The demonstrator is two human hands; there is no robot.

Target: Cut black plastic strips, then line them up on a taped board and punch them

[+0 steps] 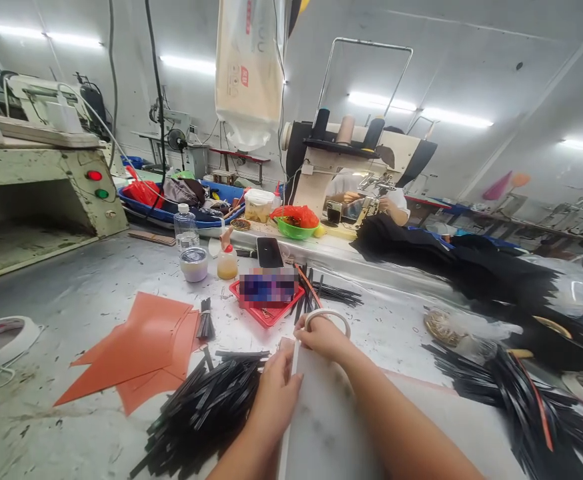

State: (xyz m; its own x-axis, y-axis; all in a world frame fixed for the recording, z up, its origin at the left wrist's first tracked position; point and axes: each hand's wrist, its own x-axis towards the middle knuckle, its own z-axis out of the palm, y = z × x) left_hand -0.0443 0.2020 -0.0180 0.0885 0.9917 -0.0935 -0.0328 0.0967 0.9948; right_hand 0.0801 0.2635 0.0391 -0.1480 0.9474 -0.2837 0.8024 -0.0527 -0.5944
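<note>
In front of me a pale grey-white board point(321, 427) with a white strip along its left edge runs toward the camera, its near part blurred. My left hand point(276, 383) is closed at that left edge, thumb on the near side and fingers partly hidden. At the far end of the board, my right hand point(319, 337) has its fingertips pinched together. A cream ring, looking like a roll of tape point(339, 313), sits around the right hand's fingers. Beside the left hand lies a heap of black strips point(211, 400).
Orange-brown sheets point(136, 347) and a white tape roll point(29, 333) lie left. A red basket point(266, 317), phone point(270, 253), glue bottle point(227, 263) and lidded tub point(194, 265) stand ahead. More black strips point(511, 393) are right. A person point(396, 203) sits behind a sewing machine point(316, 167).
</note>
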